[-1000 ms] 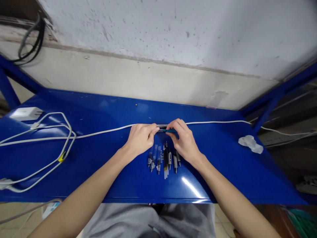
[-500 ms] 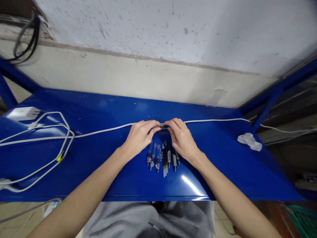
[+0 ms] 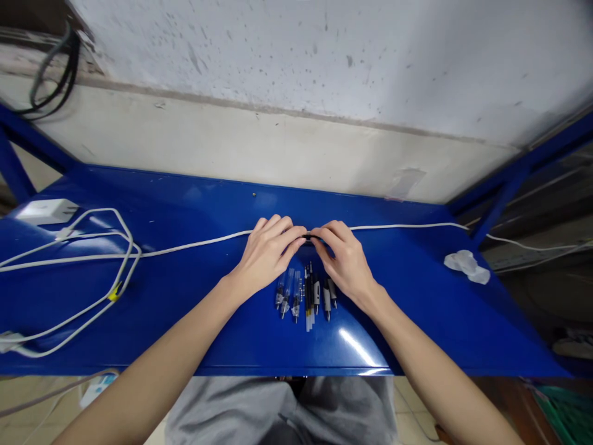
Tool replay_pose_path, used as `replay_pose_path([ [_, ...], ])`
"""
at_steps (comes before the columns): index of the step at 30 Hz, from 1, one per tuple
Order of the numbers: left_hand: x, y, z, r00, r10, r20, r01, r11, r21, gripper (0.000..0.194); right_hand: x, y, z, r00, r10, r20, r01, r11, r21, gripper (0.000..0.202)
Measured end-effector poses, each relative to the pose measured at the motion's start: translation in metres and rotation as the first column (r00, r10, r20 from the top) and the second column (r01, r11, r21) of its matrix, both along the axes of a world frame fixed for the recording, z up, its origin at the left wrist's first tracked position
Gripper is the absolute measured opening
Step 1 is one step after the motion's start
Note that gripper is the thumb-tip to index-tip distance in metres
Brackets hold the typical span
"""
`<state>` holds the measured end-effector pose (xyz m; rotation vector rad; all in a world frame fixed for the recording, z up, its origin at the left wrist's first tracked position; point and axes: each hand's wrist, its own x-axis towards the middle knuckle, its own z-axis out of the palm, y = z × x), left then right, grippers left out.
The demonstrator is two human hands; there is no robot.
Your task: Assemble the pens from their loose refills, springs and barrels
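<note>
My left hand (image 3: pixel 269 250) and my right hand (image 3: pixel 345 258) meet over the middle of the blue table, fingertips pinched on the two ends of a small dark pen part (image 3: pixel 307 237). Most of that part is hidden by the fingers. Just below the hands lie clear pen barrels (image 3: pixel 287 295) on the left. Thin refills (image 3: pixel 309 303) with dark and pale sections are in the middle of the row. Grey and black grip sections (image 3: pixel 327 300) lie at its right, under my right hand.
A white cable (image 3: pixel 199 244) crosses the blue table (image 3: pixel 222 346) behind the hands. Looped cables and a white adapter (image 3: pixel 49 211) are at the left. Crumpled white plastic (image 3: pixel 467 266) lies at the right. A pale wall (image 3: pixel 296 148) stands behind.
The clear piece that showed between my fingertips is no longer visible; a short dark part shows there now. My hands have drawn slightly closer, and the left fingers are more raised.
</note>
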<state>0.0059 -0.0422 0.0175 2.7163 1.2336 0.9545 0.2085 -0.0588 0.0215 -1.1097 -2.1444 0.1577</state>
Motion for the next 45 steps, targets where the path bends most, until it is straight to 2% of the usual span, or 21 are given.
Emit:
replay_pose_path([
  [11,-0.007,0.006,0.0,0.988,0.146,0.038,-0.148,0.988,0.037,0.021,0.008,0.003,0.009,0.998,-0.038,-0.045,0.04,0.999,0.03,0.017],
  [19,-0.009,0.009,-0.005,0.986,0.154,0.07,-0.157,0.987,0.038,0.025,0.006,0.003,0.009,0.992,-0.043,-0.115,0.039,0.998,-0.039,0.018],
  [23,-0.016,0.013,-0.003,0.971,0.207,0.117,-0.213,0.976,0.038,0.024,0.012,0.006,0.013,0.982,-0.119,-0.148,0.108,0.991,-0.08,0.019],
  [25,-0.019,0.015,-0.002,0.959,0.237,0.154,-0.245,0.969,0.04,0.023,0.015,0.007,0.016,0.983,-0.121,-0.136,0.1,0.983,-0.154,0.021],
  [29,-0.021,0.015,-0.001,0.952,0.256,0.167,-0.266,0.963,0.039,0.022,0.015,0.003,0.022,0.992,0.08,-0.095,-0.11,0.922,-0.372,0.024],
  [32,-0.019,0.014,-0.001,0.961,0.238,0.138,-0.246,0.968,0.042,0.023,0.01,-0.003,0.024,0.967,0.247,-0.063,-0.25,0.868,-0.429,0.022],
  [35,-0.019,0.014,-0.002,0.964,0.238,0.121,-0.246,0.968,0.051,0.022,0.005,-0.006,0.021,0.935,0.351,-0.053,-0.332,0.812,-0.48,0.019],
  [38,-0.019,0.014,-0.003,0.964,0.239,0.117,-0.246,0.968,0.055,0.022,0.003,-0.006,0.018,0.924,0.374,-0.075,-0.359,0.786,-0.503,0.016],
  [42,-0.018,0.014,-0.003,0.97,0.22,0.107,-0.225,0.973,0.041,0.023,0.004,-0.004,0.017,0.934,0.351,-0.072,-0.338,0.798,-0.498,0.005],
  [45,-0.017,0.013,-0.003,0.973,0.208,0.103,-0.212,0.977,0.033,0.023,0.004,-0.004,0.017,0.934,0.356,-0.04,-0.331,0.815,-0.475,0.01],
])
